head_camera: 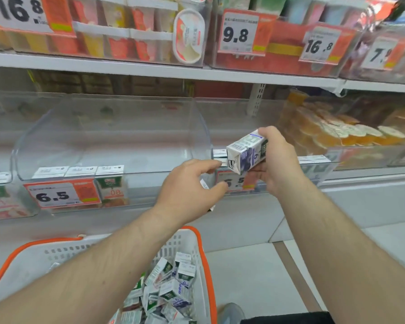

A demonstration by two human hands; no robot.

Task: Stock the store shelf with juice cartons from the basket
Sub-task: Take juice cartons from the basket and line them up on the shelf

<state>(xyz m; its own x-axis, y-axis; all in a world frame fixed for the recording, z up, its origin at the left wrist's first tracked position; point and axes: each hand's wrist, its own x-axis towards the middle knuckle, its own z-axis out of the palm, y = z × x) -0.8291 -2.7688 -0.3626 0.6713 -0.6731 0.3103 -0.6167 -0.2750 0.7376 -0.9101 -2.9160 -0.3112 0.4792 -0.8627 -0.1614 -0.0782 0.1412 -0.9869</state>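
Note:
My right hand (276,160) grips a purple-and-white juice carton (244,152), tilted on its side in front of the clear shelf bin with the 6.5 price tag (234,182). My left hand (192,183) is just left of it, fingers curled around a small white carton (205,184) that is mostly hidden by the palm. Below, the white basket with an orange rim (204,258) holds several loose juice cartons (168,291). A large clear bin (108,136) on the shelf to the left has a few cartons (110,183) standing at its front.
The shelf above carries yoghurt cups (187,36) and price tags 16.8, 9.8, 16.8. Orange jelly cups (337,132) fill the bin at right. White floor tiles (255,277) lie right of the basket; a grey shoe (229,313) shows at the bottom.

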